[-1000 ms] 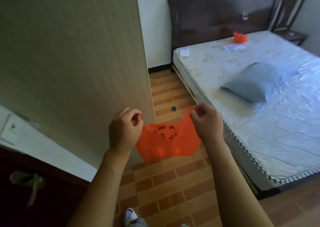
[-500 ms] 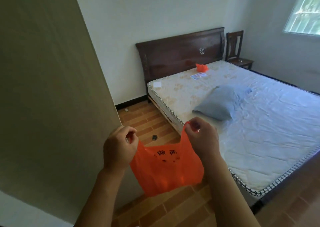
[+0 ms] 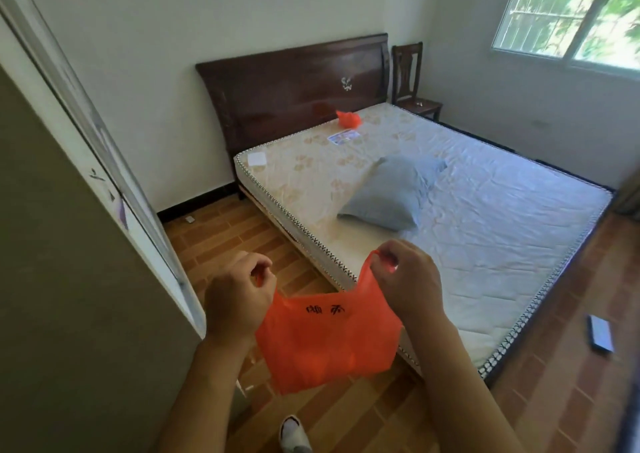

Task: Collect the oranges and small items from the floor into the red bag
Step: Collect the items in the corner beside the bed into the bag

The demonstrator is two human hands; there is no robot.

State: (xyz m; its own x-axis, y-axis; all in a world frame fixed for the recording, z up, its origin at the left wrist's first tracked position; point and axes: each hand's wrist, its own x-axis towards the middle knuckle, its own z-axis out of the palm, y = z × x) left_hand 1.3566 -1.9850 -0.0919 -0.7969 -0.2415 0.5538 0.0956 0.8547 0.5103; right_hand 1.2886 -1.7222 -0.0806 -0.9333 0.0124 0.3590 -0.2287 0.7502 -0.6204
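thin plastic red bag (image 3: 325, 342), glossy wood headboard (image 3: 294, 85)

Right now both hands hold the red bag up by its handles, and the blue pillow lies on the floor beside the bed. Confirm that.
Not quite. The left hand and right hand do hold the red bag by its handles, but the head view shows the blue pillow lying on the mattress.

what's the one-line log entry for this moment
stage: bag being opened | left hand: pinches bag handle | right hand: pinches other handle | bag: hangs, looks empty | oranges: none in view | floor: dark flat item by bed
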